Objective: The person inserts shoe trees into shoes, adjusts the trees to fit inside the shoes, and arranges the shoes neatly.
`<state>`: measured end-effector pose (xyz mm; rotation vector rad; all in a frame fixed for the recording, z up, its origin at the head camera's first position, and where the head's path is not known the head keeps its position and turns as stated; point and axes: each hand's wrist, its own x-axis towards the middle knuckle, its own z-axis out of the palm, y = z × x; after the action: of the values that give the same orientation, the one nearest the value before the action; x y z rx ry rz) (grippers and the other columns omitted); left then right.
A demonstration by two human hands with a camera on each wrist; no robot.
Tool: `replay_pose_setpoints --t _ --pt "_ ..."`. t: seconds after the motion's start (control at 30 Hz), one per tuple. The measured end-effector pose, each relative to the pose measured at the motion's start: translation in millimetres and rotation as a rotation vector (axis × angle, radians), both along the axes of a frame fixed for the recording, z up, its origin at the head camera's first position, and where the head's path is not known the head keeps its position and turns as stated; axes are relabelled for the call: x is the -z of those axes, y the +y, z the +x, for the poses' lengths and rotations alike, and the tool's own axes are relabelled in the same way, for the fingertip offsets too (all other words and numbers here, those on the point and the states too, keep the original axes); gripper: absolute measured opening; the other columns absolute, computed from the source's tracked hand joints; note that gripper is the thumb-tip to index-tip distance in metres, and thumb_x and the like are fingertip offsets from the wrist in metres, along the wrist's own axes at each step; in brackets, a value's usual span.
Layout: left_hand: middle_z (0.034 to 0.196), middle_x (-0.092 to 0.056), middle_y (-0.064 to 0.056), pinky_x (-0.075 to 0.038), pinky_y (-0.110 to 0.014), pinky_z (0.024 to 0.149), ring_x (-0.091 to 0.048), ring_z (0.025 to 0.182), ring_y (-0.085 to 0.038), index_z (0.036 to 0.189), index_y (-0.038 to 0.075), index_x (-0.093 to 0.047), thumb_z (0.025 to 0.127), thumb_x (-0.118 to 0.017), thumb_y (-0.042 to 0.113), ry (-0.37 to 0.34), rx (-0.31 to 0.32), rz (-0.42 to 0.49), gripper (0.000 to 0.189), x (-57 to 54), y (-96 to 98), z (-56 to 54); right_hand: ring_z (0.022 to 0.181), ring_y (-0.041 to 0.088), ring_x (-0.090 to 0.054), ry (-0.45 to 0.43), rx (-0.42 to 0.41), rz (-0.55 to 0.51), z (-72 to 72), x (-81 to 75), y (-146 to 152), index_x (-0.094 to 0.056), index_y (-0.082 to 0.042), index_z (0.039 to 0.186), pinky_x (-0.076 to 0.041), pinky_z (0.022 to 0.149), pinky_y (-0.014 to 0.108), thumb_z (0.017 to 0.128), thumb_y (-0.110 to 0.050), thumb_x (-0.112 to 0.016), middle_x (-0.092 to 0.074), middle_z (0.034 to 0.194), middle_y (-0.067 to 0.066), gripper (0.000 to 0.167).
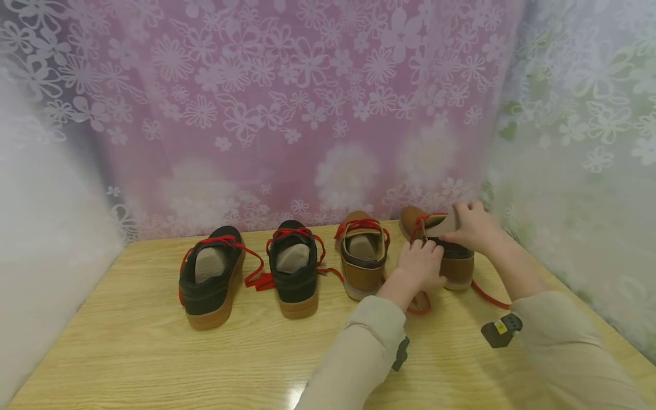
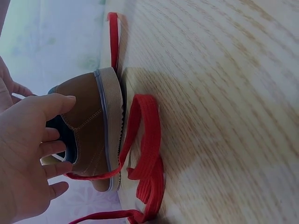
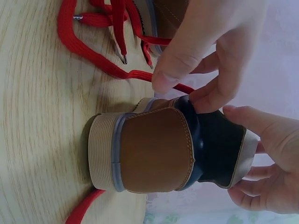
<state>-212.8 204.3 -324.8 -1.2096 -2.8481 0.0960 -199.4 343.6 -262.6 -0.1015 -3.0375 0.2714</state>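
A brown shoe point(image 1: 458, 267) with red laces and a dark collar stands at the right end of the row, its heel towards me. My right hand point(image 1: 474, 228) is at its opening, thumb and fingers on either side of a pale piece point(image 3: 245, 156) that rises from the shoe; whether tongue or insole I cannot tell. My left hand point(image 2: 28, 154) is at the shoe's left side, thumb and fingers apart. A fingertip of it touches or nearly touches the collar in the right wrist view. A loose red lace point(image 2: 145, 135) lies beside the shoe.
Left of it stand another brown shoe point(image 1: 364, 273) and two dark shoes point(image 1: 297, 285), all with red laces, on a wooden tabletop point(image 1: 205, 364). A flowered pink curtain point(image 1: 287, 131) hangs behind. A small dark device point(image 1: 501, 330) sits by the right sleeve.
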Motion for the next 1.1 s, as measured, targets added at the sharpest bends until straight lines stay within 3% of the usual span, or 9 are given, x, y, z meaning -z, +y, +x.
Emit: replay_pose_setpoints --t 0.13,0.37,0.5,0.83,1.1 --pt "0.138 -0.035 0.016 -0.025 -0.033 0.103 -0.032 0.125 -0.01 0.137 0.034 -0.038 0.085 -0.052 0.06 -0.007 0.002 -0.001 0.061 -0.5 -1.6 0.0 0.102 0.061 -0.039 -0.007 0.016 -0.029 -1.5 2.4 -0.9 -0.025 0.014 0.136 -0.037 0.079 0.064 0.083 -0.038 -0.067 -0.021 0.125 0.045 0.086" --pt "0.138 -0.036 0.016 -0.026 -0.034 0.103 -0.033 0.124 -0.01 0.136 0.033 -0.039 0.083 -0.053 0.06 0.006 0.005 0.015 0.061 0.7 -2.7 -0.4 0.092 0.052 -0.051 0.026 0.074 0.131 -5.0 6.1 2.6 -0.037 0.008 0.13 -0.044 0.063 0.055 0.075 -0.058 -0.066 -0.039 0.121 0.035 0.091" --pt "0.137 -0.038 0.016 -0.027 -0.034 0.103 -0.034 0.124 -0.01 0.135 0.033 -0.041 0.083 -0.053 0.061 0.02 0.004 0.017 0.06 0.8 -3.5 -0.4 0.084 0.048 -0.054 0.029 0.093 0.157 -9.0 9.3 2.4 -0.039 0.009 0.122 -0.044 0.059 0.052 0.073 -0.062 -0.065 -0.045 0.113 0.032 0.09" --pt "0.136 -0.038 0.016 -0.028 -0.031 0.1 -0.034 0.122 -0.009 0.137 0.033 -0.039 0.085 -0.051 0.059 0.018 0.016 0.003 0.059 0.3 -4.4 1.8 0.091 0.058 -0.047 0.031 0.059 0.057 -8.2 14.6 -0.4 -0.041 0.014 0.11 -0.041 0.073 0.061 0.077 -0.046 -0.07 -0.038 0.111 0.043 0.075" --pt "0.134 -0.038 0.012 -0.028 -0.03 0.1 -0.036 0.123 -0.009 0.136 0.027 -0.039 0.084 -0.051 0.061 0.027 0.027 -0.016 0.063 1.2 0.5 1.0 0.11 0.058 -0.035 -0.022 0.021 0.0 -5.6 8.7 2.2 -0.034 0.02 0.128 -0.034 0.085 0.064 0.082 -0.035 -0.067 -0.03 0.124 0.046 0.079"
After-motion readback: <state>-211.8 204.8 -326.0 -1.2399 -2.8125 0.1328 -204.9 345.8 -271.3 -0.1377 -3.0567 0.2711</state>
